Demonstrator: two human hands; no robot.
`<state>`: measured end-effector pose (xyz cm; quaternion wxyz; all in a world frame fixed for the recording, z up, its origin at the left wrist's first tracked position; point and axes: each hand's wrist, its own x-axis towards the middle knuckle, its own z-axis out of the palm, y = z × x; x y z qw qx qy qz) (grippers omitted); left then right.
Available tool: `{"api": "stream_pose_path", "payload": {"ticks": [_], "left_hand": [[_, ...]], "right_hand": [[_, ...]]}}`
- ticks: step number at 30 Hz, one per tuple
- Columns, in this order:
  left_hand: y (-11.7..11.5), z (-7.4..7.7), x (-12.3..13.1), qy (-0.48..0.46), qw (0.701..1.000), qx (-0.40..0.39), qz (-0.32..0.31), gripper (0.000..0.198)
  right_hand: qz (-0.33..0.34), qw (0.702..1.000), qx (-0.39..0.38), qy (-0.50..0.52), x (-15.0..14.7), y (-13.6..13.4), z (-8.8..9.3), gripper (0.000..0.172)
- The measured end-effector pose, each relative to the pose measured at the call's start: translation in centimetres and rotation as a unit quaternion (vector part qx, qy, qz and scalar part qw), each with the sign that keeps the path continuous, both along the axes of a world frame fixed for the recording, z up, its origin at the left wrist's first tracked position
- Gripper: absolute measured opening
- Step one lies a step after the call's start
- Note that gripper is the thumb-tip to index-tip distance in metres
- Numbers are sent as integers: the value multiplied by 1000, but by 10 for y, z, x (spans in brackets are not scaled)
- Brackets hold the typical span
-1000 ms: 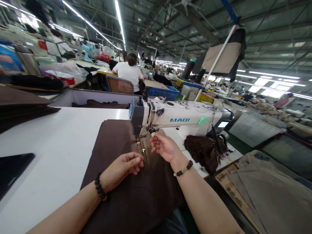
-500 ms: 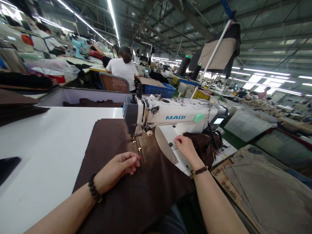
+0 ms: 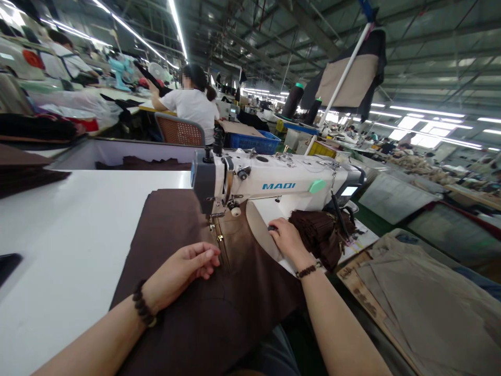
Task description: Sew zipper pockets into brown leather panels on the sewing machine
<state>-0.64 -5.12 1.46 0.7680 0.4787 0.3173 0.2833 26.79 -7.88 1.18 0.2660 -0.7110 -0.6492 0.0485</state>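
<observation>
Dark brown fabric (image 3: 168,313) lies across the white table and under the needle area of a white sewing machine (image 3: 285,175). A zipper with a gold-coloured pull (image 3: 219,238) runs along it below the presser foot. My left hand (image 3: 188,266) is over the fabric, just left of the zipper, its fingers curled and thumb against them; whatever they may pinch is too small to see. At the machine bed, right of the needle, my right hand (image 3: 287,239) has its fingertips closed on a small dark knob (image 3: 271,228).
Bunched brown pieces (image 3: 317,232) sit under the machine's arm. Stacked brown cloth (image 3: 27,175) lies at the left, above a dark flat object (image 3: 8,266). Grey-brown fabric (image 3: 426,297) is piled at the right. A person in a white shirt (image 3: 190,109) sits beyond the table.
My right hand has moved slightly left and down, and its fingertips now meet the dark knob. My left hand keeps its curled shape beside the zipper. The view has shifted slightly.
</observation>
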Motion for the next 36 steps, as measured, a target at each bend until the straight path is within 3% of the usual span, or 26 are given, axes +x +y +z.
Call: {"api": "stream_pose_path", "payload": {"ticks": [7,10,15,18,20,31,36], "left_hand": [[0,0,0,2,1000,2,-3,42],[-1,1,1,3,1000,0,-1,43],[-1,2,0,7,1000,-5,6,44],[-1,1,0,1,1000,-2,4,42],[-2,1,0,-1,1000,3,3,40],[-4,4,0,-5,1000,0,-2,42],[-4,4,1,-16,1000,-4,-8,42]], "right_hand": [[64,995,67,35,-29,-19,21,19],[96,983,68,143,-43,-26,27,18],[119,896,-11,429,-61,-33,30,24],[128,851,-27,509,-66,-35,32,26],[130,839,-32,528,-68,-36,32,26],[127,846,-66,514,-75,-43,31,29],[131,881,-55,451,-82,-46,32,27]]}}
